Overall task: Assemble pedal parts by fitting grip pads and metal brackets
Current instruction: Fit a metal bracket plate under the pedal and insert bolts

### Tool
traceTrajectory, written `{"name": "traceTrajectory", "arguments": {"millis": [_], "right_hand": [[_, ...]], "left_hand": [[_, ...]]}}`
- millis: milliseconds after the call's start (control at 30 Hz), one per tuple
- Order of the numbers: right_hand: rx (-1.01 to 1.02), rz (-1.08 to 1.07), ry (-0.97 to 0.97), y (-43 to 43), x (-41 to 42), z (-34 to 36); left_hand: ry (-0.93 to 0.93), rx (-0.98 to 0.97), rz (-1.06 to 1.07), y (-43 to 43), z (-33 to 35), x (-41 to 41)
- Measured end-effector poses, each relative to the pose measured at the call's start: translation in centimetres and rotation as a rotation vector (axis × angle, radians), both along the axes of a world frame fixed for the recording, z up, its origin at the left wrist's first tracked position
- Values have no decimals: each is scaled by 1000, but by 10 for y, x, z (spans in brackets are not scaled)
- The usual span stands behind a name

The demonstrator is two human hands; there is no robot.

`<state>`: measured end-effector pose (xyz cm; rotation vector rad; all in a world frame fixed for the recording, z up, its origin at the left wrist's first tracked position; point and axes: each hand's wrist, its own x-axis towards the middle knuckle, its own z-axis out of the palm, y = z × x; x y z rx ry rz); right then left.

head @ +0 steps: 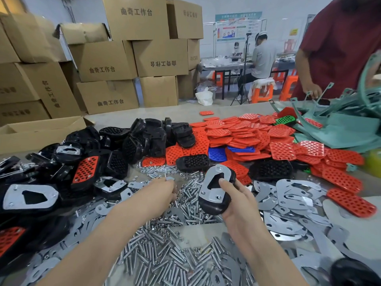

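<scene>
Right hand [239, 201] grips pedal [212, 206] at frame centre, thumb pinning bracket [213, 194]. Left hand [165, 187], apart, reaches into nuts [156, 169] left of it; grasp cannot be told. Risk: thumb eases, bracket slips off its holes; a fumbled nut is lost among bolts [165, 250].

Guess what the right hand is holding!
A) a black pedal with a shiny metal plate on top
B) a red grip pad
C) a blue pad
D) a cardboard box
A: the right hand grips a black pedal, its thumb pressing on the silver metal bracket that lies on top of the pedal.
</scene>
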<state>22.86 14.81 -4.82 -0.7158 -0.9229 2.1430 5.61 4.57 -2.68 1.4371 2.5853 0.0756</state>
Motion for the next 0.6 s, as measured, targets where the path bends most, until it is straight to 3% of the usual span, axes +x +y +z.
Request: {"name": "traceTrajectory", "arguments": {"millis": [233, 300, 433, 500, 600], "right_hand": [[-107, 59, 8, -1, 0, 4], [-110, 82, 12, -1, 1, 4], [-86, 130, -3, -2, 1, 1], [-73, 146, -10, -3, 0, -1], [-57, 160, 0, -4, -1, -4]], "left_hand": [[79, 143, 37, -15, -1, 6], [110, 282, 56, -21, -8, 10], [-332, 782, 180, -26, -14, 31], [-515, 904, 182, -25, -17, 45], [-599, 976, 174, -23, -21, 60]]}}
